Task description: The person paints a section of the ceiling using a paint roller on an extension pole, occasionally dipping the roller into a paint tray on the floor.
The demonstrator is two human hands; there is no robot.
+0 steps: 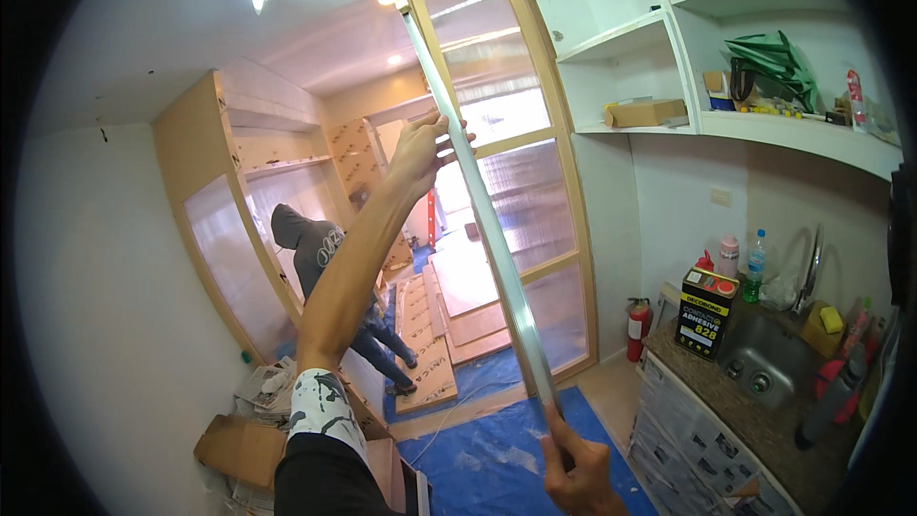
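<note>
A long, flat silver metal bar (492, 220) slants up along the left edge of a wood-framed panel door (587, 263) with translucent panes. Its top end reaches the upper left corner of the door frame. My left hand (420, 151) is raised and closed around the bar's upper part, fingertips showing past its right edge. Low in the view, my right hand (578, 473) grips the bar's bottom end, its thumb pointing up. Whether the bar touches the frame along its whole length, I cannot tell.
Blue sheeting (478, 459) covers the floor. Beyond the doorway a hooded person (320, 258) stands by stacked boards (425, 344). At right are a sink (759, 363), an adhesive can (705, 313), a fire extinguisher (637, 328) and open shelves (755, 124). Cardboard (244, 449) lies at left.
</note>
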